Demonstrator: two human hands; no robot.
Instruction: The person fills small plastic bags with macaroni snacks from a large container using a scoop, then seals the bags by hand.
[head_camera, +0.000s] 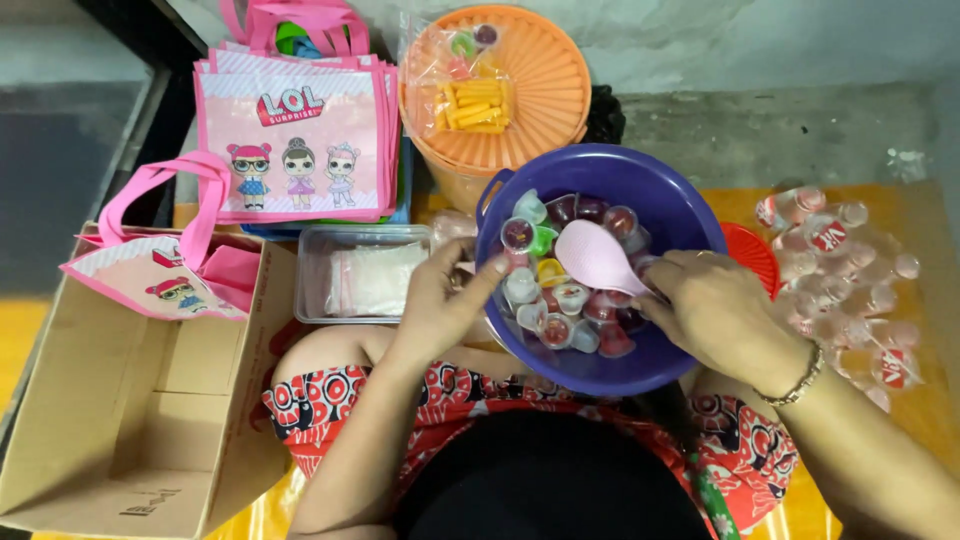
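A purple bowl (668, 200) rests on my lap, filled with several small jelly cups (560, 295) in red, green and yellow. My right hand (715, 310) holds a pink plastic scoop (597, 257) by its handle, the scoop's back lying over the cups. My left hand (450, 300) sits at the bowl's left rim, its thumb touching a cup just inside; whether it grips that cup is unclear.
A clear plastic box (365, 272) lies left of the bowl. An open cardboard box (140, 420) holds a pink gift bag (165, 270). More pink bags (295, 135) stand behind, beside an orange lidded tub (530, 90). Small bottles (850, 270) lie at right.
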